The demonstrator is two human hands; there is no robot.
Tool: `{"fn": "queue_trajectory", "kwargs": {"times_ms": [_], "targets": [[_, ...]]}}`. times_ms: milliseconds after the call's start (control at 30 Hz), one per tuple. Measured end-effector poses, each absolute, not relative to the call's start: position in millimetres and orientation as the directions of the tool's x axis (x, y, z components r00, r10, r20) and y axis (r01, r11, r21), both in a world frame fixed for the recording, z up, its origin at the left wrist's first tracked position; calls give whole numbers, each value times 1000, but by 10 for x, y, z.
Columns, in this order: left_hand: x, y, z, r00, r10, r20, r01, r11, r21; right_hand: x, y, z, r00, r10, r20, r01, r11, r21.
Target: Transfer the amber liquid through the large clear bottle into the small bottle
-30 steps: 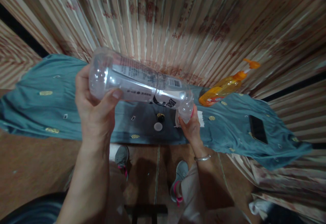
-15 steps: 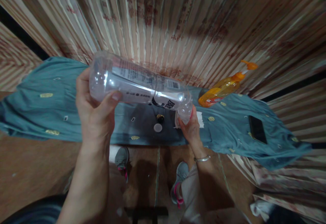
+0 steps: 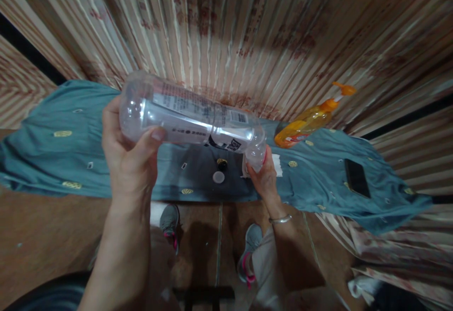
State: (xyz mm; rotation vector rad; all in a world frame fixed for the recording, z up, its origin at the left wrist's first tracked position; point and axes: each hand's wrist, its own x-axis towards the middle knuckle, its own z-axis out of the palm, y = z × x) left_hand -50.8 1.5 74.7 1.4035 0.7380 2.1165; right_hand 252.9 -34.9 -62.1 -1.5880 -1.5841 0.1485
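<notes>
A large clear plastic bottle [image 3: 184, 117] with a printed label is held tilted above the cloth, its base to the left. My left hand [image 3: 129, 148] is closed around the base end, thumb along the near side. At the other end, my right hand [image 3: 264, 174] is closed on a rounded clear plastic part [image 3: 255, 153]. I cannot tell whether that part is the bottle's own neck or a separate small container. A bit of pinkish red shows by the right fingers. Below the bottle lie a small black cap [image 3: 222, 164] and a whitish round disc [image 3: 218, 177].
A teal cloth [image 3: 85, 160] covers the narrow table. An orange pump bottle [image 3: 304, 127] stands at the back right, a dark phone [image 3: 357, 179] lies farther right. White tissue [image 3: 277, 165] lies by my right hand. A pleated curtain [image 3: 226, 37] hangs close behind.
The bottle and my left hand have shifted slightly left. Both hands keep their hold, and the things on the cloth stay where they were.
</notes>
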Motion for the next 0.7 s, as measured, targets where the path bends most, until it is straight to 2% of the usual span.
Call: {"fn": "queue_trajectory", "kwargs": {"times_ms": [267, 433, 700], "targets": [[-514, 2, 771, -288, 666, 688, -54, -728, 683, 2521, -345, -626, 180, 853, 490, 792, 170, -586], [-487, 16, 787, -335, 648, 684, -95, -746, 660, 2525, -340, -651, 173, 843, 510, 797, 185, -575], [-481, 10, 804, -325, 649, 688, -59, -740, 670, 2509, -340, -613, 184, 854, 486, 784, 171, -597]]}}
